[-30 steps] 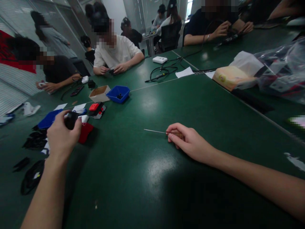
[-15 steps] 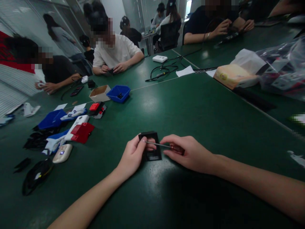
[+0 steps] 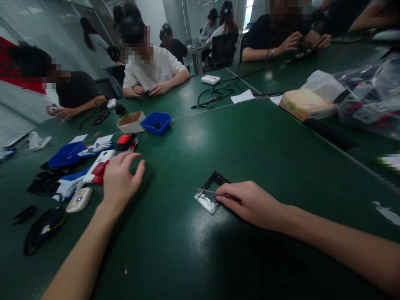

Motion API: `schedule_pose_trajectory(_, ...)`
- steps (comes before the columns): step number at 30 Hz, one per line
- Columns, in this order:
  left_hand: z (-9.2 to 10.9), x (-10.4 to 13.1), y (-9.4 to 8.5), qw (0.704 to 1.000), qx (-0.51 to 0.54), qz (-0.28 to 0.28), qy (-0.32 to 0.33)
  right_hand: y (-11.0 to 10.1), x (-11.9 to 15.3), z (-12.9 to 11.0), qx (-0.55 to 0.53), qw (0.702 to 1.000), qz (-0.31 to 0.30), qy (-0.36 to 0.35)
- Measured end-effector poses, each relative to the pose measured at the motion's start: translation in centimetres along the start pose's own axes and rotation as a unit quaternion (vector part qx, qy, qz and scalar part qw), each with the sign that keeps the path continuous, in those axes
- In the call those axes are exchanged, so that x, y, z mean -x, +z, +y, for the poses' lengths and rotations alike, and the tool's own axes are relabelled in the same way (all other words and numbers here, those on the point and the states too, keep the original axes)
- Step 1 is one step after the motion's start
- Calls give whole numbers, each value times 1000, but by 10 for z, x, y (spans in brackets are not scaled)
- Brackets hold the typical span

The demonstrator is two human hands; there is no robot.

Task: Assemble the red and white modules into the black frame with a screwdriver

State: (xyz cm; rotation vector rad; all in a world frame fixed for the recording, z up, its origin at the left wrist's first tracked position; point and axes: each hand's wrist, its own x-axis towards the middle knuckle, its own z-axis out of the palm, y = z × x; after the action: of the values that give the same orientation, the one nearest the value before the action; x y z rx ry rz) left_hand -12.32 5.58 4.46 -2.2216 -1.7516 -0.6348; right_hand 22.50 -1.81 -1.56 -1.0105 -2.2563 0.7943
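Observation:
My right hand (image 3: 246, 200) is closed round a screwdriver (image 3: 229, 196), its thin metal shaft pointing left. Just beneath the shaft is a black rectangular frame (image 3: 215, 177) with an open middle and a shiny light patch along its near edge. The fingertips cover its right side, and I cannot tell whether they touch it. My left hand (image 3: 121, 179) is empty, fingers spread, over the table's left part. It is nearest to a red plastic piece (image 3: 99, 171), which it partly hides. A white box-like thing (image 3: 106, 156) lies beside that piece.
Further left are a blue tray (image 3: 67, 153), gloves (image 3: 96, 148), a cream-coloured device (image 3: 79, 200) and a coiled black cable (image 3: 42, 233). A red and black block (image 3: 125, 141), a cardboard box (image 3: 131, 121) and a blue bin (image 3: 156, 123) stand beyond. Other people sit across the green table (image 3: 200, 141).
My left hand has let go of the black frame and moved left, opening. The frame now lies turned under the screwdriver. My right hand stays almost in place.

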Motion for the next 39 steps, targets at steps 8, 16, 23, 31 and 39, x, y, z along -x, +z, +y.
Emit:
schedule_pose_trajectory(8,-54,-13,-26,961,-161,-114,-196,-7,-2,-2,-8,998,55,28)
schedule_pose_trajectory(16,-69,-16,-34,925,-184,-222,-247,-9,-1,-4,1,998,51,21)
schedule_pose_trajectory(23,-63,-14,-37,925,-205,-229,-223,-8,0,-3,5,998,51,20)
schedule_pose_trajectory(31,-33,-17,-50,945,-200,-106,-234,-6,0,-2,9,998,60,12)
schedule_pose_trajectory(39,29,5,-17,972,31,-215,-87,-7,-1,-2,5,998,60,15)
